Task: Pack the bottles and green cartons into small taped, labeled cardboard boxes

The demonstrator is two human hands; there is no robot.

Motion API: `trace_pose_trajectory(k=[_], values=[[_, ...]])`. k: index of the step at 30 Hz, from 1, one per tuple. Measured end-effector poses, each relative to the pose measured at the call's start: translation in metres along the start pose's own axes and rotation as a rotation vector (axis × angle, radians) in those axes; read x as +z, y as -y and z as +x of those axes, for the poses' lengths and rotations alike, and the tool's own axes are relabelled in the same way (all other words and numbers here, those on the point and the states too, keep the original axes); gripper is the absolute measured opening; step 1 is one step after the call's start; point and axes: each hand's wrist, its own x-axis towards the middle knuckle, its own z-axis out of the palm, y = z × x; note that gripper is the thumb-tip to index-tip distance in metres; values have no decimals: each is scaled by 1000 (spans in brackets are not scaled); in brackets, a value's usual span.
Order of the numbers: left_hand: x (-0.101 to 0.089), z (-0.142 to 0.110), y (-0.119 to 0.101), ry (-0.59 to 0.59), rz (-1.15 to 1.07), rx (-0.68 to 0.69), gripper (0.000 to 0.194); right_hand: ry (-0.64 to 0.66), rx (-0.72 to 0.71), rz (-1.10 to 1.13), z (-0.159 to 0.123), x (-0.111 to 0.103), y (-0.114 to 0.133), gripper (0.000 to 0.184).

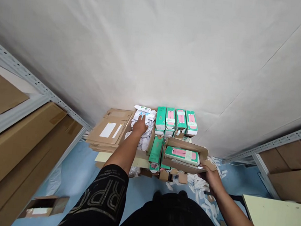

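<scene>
My left hand (140,126) reaches over a cardboard box (151,141) full of crumpled white paper (146,137). Its fingers look stretched out, touching the pile's top near a sheet with blue and green print; I cannot see anything gripped. At the right, my right hand (211,177) grips the flap end of an open cardboard carton (179,164). Inside that carton lies a green box with a pink picture (182,153). Just left of the carton is another green box (156,150). Behind stand several more green boxes (171,119) in a row.
Flattened cardboard (109,127) is stacked on the left. White paper scraps (199,186) litter the blue floor (140,200) at the right. Metal shelves (40,85) with large cartons (28,151) flank both sides. A pale tabletop (275,222) is at lower right; a white wall (156,50) rises ahead.
</scene>
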Motion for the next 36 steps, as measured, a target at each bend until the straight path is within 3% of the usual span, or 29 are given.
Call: trace_pose_trajectory(k=[3, 7, 9, 13, 17, 20, 25, 28, 32, 36], values=[[4, 18, -5, 48, 56, -6, 74, -10, 20, -8, 0, 0, 4, 33], [7, 33, -5, 78, 109, 2, 42, -29, 37, -18, 2, -1, 7, 35], [8, 35, -4, 58, 121, 18, 44, -28, 28, -9, 4, -1, 6, 37], [8, 33, 0, 38, 161, 18, 74, -25, 31, -26, 11, -1, 3, 39], [5, 31, 5, 79, 109, -39, 44, -19, 32, -39, 15, 2, 1, 41], [0, 26, 10, 8, 5, 13, 44, -34, 32, -47, 13, 7, 4, 39], [-17, 6, 28, -238, -264, 31, 44, -38, 14, -94, 14, 18, 8, 36], [-30, -13, 37, -310, -552, -21, 41, -20, 1, -120, 16, 24, 8, 34], [-46, -53, 31, -216, -1024, 33, 48, 5, -29, -119, 14, 32, 11, 39], [-57, -106, 1, 104, -1229, 291, 49, -6, -47, -103, 11, 37, 13, 39]])
